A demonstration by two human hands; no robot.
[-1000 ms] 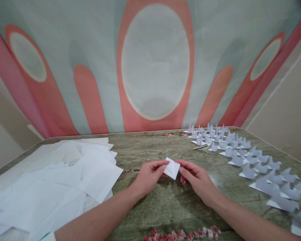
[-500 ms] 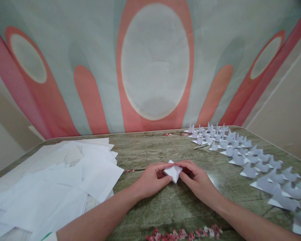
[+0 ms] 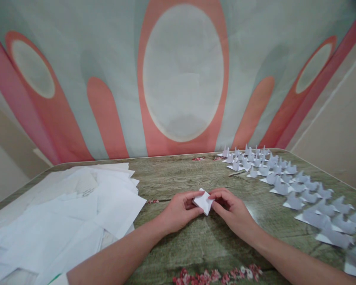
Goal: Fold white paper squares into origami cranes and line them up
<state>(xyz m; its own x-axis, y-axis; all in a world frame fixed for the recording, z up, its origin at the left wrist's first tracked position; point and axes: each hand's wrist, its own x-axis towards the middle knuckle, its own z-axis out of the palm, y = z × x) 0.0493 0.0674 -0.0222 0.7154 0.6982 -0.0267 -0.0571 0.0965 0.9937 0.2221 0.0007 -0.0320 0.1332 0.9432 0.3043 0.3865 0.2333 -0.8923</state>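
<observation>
A small piece of folded white paper (image 3: 204, 202), diamond-shaped with creases, is held between my two hands just above the table. My left hand (image 3: 180, 210) pinches its left side, thumb at the lower edge and fingers along the upper edge. On the right side, my right hand (image 3: 230, 208) has its thumb and fingers closed on the paper's corner. Both hands partly cover the paper's edges, and its underside is hidden.
A spread of loose white paper sheets (image 3: 62, 221) covers the table's left. Rows of folded white paper birds (image 3: 295, 201) stand along the right. The wood-patterned table (image 3: 172, 176) carries printed flowers (image 3: 216, 276). A patterned backdrop (image 3: 118, 39) rises behind it.
The folded paper's upper face now lies flatter and shows more of itself. My right fingers have shifted slightly along its upper right edge; my left hand keeps nearly the same place.
</observation>
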